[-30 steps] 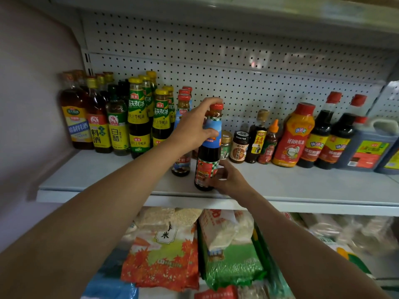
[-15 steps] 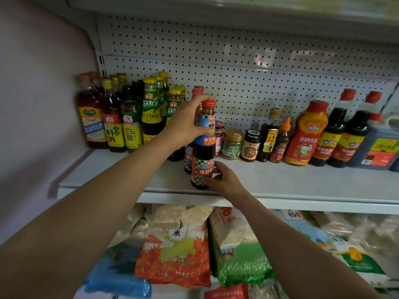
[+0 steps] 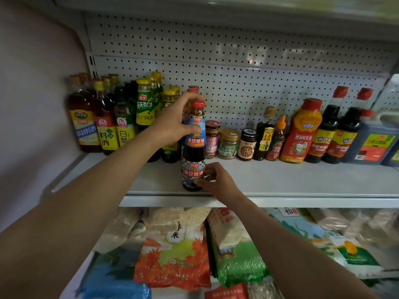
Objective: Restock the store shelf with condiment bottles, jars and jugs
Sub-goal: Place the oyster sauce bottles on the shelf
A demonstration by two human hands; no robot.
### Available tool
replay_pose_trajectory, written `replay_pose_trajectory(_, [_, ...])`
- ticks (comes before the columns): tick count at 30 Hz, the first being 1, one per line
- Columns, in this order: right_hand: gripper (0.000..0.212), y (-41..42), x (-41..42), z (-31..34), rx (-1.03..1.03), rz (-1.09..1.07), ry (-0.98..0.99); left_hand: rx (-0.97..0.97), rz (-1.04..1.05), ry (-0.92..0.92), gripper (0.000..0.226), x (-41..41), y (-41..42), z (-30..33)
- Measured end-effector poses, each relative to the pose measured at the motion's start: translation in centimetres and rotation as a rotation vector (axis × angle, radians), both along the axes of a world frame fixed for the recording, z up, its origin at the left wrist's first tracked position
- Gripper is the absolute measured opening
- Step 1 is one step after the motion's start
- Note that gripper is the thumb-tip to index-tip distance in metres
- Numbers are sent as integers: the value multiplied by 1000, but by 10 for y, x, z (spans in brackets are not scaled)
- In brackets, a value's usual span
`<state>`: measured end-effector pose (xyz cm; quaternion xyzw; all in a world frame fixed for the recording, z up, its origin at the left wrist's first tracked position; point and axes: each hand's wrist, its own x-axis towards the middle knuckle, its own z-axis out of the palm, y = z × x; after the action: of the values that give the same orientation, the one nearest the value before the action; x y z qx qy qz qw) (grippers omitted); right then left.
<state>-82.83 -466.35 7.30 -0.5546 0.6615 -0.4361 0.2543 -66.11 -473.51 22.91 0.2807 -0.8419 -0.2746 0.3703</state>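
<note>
shelf [image 3: 280, 180]: jars [image 3: 228, 143] perhaps crowd bottle [image 3: 194, 145]

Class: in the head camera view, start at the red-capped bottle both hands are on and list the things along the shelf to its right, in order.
Red-capped bottle → dark jar → gold-lidded jar → black-lidded jar → gold-capped bottle → orange-tipped bottle → orange squeeze bottle → two red-capped dark bottles → jug.

White shelf [image 3: 280, 180], bottles [image 3: 129, 117], jars [image 3: 228, 143]

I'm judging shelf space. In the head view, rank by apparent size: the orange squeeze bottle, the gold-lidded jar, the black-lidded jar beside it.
1. orange squeeze bottle, clearly largest.
2. gold-lidded jar and black-lidded jar: the gold one wider, the black one about as tall. Too close to rank.
</note>
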Motion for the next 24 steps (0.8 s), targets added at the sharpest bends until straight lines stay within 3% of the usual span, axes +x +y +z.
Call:
replay_pose_trajectory(9, [52, -7, 18, -7, -104, -86, 129, -33, 40, 7, 71, 7, -9, -8])
replay_pose_trajectory(15, [55, -8, 20, -9, -73, -20, 19, -23, 0, -29, 69, 9, -16, -1])
replay_pose_trajectory(24, [52, -11, 15, -7, -53, 38, 15, -114, 57, -166, 68, 5, -22, 15])
